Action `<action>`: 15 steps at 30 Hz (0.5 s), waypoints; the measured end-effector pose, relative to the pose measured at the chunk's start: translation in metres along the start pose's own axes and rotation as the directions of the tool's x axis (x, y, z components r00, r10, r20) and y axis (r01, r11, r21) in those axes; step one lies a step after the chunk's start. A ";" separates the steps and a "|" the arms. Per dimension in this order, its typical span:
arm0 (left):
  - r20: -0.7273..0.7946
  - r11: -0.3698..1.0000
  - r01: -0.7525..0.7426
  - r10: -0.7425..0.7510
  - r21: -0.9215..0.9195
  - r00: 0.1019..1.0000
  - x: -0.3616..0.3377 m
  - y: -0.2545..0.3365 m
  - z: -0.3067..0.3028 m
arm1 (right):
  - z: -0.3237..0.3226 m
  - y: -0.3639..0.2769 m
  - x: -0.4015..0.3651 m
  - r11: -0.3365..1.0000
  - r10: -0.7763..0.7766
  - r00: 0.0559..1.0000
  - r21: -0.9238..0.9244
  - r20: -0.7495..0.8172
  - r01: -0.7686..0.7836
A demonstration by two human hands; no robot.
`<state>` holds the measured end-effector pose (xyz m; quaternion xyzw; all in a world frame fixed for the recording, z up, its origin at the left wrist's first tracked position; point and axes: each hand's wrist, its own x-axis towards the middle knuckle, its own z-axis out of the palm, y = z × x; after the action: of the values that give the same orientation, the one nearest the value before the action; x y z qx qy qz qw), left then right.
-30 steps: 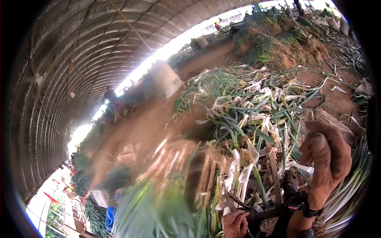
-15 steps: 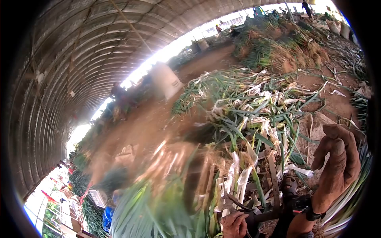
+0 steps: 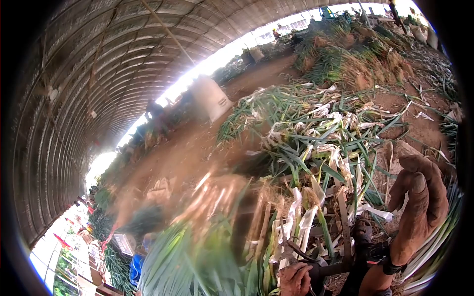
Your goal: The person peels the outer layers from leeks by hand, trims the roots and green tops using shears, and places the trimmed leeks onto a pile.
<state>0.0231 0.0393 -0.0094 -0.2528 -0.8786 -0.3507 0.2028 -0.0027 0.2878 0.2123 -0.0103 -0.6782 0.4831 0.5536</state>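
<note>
My right hand (image 3: 418,207), caked in soil, curls its fingers over a bunch of white green-onion stalks (image 3: 437,251) at the right edge; a dark band (image 3: 391,267) sits on its wrist. At the bottom centre my left hand (image 3: 295,279) is closed around a dark bar-like handle (image 3: 332,269). A blurred bundle of green onions (image 3: 197,246) lies very close to the camera at lower left. Between the hands stand cut stalks and a wooden slat (image 3: 343,222).
A heap of trimmed onion leaves and skins (image 3: 316,128) covers the dirt floor ahead. More piles (image 3: 350,54) lie at the far end. A white sack (image 3: 210,96) stands on the dirt path, with people (image 3: 153,111) beside it under the arched tunnel roof.
My right hand has shifted right and slightly down and uncurled from a fist, its thumb now showing. My left hand has stayed on the handle. The view has tilted slightly.
</note>
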 end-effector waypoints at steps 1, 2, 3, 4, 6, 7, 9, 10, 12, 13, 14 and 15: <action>-0.011 1.000 -0.008 0.008 -0.002 1.000 0.001 0.001 -0.001 | 0.001 -0.001 0.000 1.000 -0.002 1.000 0.006 0.007 0.001; -0.022 1.000 -0.016 0.016 -0.005 1.000 0.002 0.002 -0.001 | 0.001 -0.002 0.000 1.000 0.005 1.000 0.006 0.009 -0.005; -0.032 1.000 -0.024 0.023 -0.007 0.999 0.003 0.003 -0.002 | 0.002 -0.002 -0.001 1.000 0.012 1.000 0.006 0.012 -0.012; -0.034 1.000 -0.020 0.019 -0.011 0.999 0.002 0.003 -0.002 | 0.002 -0.002 -0.002 1.000 0.027 1.000 0.000 0.010 -0.027; -0.036 1.000 -0.011 0.011 -0.019 0.999 0.001 0.002 -0.001 | 0.001 -0.003 -0.003 0.998 0.064 0.998 0.012 0.024 -0.064; -0.038 1.000 -0.017 0.017 -0.015 0.999 0.001 0.001 0.000 | -0.001 -0.006 -0.002 0.996 0.085 0.996 0.029 0.040 -0.086; -0.043 1.000 -0.026 0.026 0.001 0.999 0.001 0.000 0.000 | -0.004 -0.008 -0.002 0.994 0.106 0.992 0.034 0.066 -0.108; -0.031 1.000 -0.017 0.017 -0.015 0.999 0.001 -0.001 0.001 | -0.005 -0.006 -0.002 0.994 0.107 0.991 0.023 0.075 -0.109; -0.009 0.999 0.003 -0.003 -0.039 1.000 0.000 -0.002 0.002 | -0.004 -0.005 -0.002 0.994 0.111 0.990 0.005 0.085 -0.112; -0.019 1.000 -0.004 0.004 -0.028 1.000 0.003 0.002 -0.001 | -0.003 -0.004 -0.002 0.994 0.114 0.990 -0.006 0.083 -0.114; -0.011 1.000 0.006 -0.006 -0.018 1.000 0.003 0.002 -0.002 | -0.003 -0.004 -0.003 0.993 0.122 0.989 -0.016 0.088 -0.121; -0.016 1.000 0.003 -0.004 -0.025 1.000 0.000 -0.001 0.001 | -0.003 -0.004 -0.003 0.991 0.130 0.987 -0.026 0.094 -0.128</action>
<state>0.0220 0.0390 -0.0104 -0.2511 -0.8729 -0.3641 0.2060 0.0027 0.2857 0.2125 -0.0368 -0.7066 0.5110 0.4881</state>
